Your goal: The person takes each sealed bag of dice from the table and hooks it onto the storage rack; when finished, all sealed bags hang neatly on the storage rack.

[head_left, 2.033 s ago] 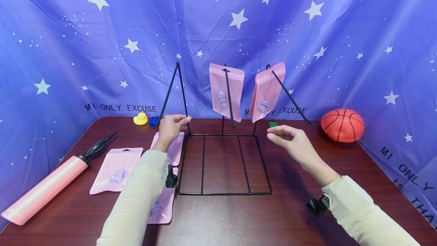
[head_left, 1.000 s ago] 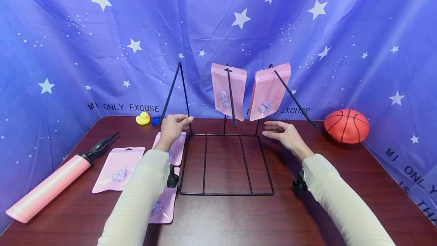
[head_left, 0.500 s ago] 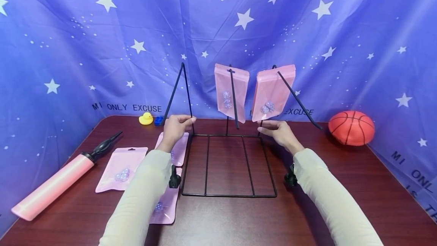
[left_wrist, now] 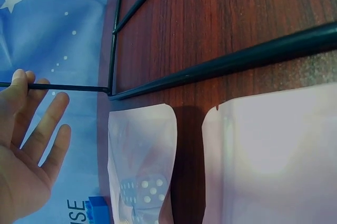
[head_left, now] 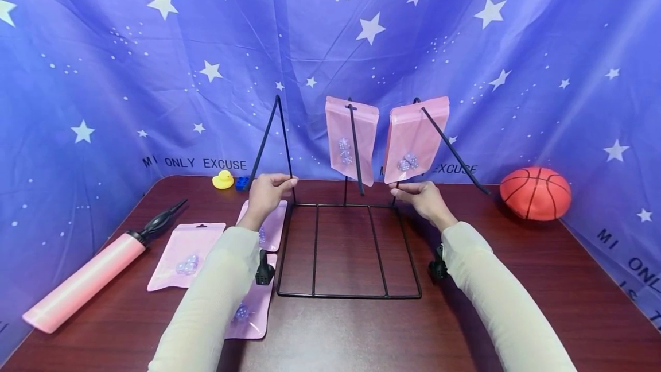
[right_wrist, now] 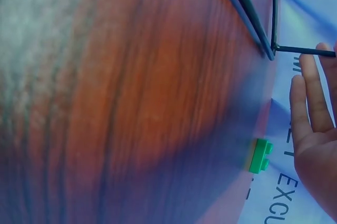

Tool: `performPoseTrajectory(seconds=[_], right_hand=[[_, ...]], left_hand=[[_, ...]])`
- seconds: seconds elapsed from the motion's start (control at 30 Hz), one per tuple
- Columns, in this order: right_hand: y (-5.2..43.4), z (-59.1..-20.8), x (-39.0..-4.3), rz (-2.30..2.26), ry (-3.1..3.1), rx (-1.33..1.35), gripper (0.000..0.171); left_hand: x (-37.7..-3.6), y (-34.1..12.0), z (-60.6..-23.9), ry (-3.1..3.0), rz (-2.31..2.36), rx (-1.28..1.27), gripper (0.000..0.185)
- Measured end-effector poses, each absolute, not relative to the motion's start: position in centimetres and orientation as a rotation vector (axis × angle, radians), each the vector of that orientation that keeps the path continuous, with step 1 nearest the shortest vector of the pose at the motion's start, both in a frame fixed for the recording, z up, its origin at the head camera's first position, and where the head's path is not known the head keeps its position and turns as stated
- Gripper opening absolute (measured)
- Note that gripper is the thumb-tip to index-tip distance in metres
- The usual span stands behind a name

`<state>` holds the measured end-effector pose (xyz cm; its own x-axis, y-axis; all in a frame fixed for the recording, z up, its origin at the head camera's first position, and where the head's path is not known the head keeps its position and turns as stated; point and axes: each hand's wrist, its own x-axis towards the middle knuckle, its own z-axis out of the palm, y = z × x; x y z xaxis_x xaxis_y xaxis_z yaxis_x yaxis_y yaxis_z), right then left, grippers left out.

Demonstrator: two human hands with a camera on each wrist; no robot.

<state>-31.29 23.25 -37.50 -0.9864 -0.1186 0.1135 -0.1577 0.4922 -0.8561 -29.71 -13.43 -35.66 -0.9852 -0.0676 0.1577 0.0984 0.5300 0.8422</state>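
A black wire display rack (head_left: 349, 296) stands mid-table, with three upright posts ending in slanting hooks. My left hand (head_left: 267, 194) pinches its left post between thumb and index finger, the other fingers spread, as the left wrist view shows. On the opposite side my right hand (head_left: 424, 198) pinches the right post low down, just under a hanging pouch. Pink zip pouches with dice inside hang on the middle hook, one pouch (head_left: 365, 131) facing me, and on the right hook, another pouch (head_left: 420, 136). The left hook carries nothing.
Left of the rack lie three more pouches, one pouch (head_left: 175, 245) partly under the left forearm. A pink hand pump (head_left: 88, 280) lies far left. Behind are a rubber duck (head_left: 224, 179), a blue block (head_left: 241, 182) and a green block (right_wrist: 259, 155). A red basketball (head_left: 535, 193) sits right.
My right hand has moved left and taken hold of the rack's right post. My left hand stays on the left post. The whole head view has shifted slightly.
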Motion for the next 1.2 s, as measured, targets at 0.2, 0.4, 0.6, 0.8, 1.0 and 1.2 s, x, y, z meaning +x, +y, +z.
performPoseTrajectory(seconds=[0.2, 0.4, 0.6, 0.8, 1.0, 1.2], right_hand=[[23.5, -37.45, -31.42, 1.564, -2.702, 0.276, 0.039], [23.81, -37.41, -31.44, 1.578, -2.724, 0.279, 0.038], [23.87, -37.39, -31.44, 1.614, -2.725, 0.287, 0.039], [23.85, -37.4, -31.69, 1.652, -2.68, 0.344, 0.037], [23.85, -37.52, -31.76, 1.635, -2.687, 0.333, 0.036], [23.71, -37.46, -31.52, 1.571, -2.703, 0.301, 0.035]], left_hand=[[-29.69, -13.47, -35.69, -2.606, -1.412, -0.026, 0.032], [-29.7, -13.33, -35.83, -2.604, -1.401, -0.028, 0.032], [-29.51, -13.36, -35.63, -2.61, -1.385, -0.031, 0.032], [-29.6, -13.42, -35.55, -2.616, -1.356, -0.03, 0.032], [-29.57, -13.38, -35.48, -2.622, -1.321, -0.026, 0.032], [-29.48, -13.41, -35.35, -2.638, -1.224, -0.072, 0.031]])
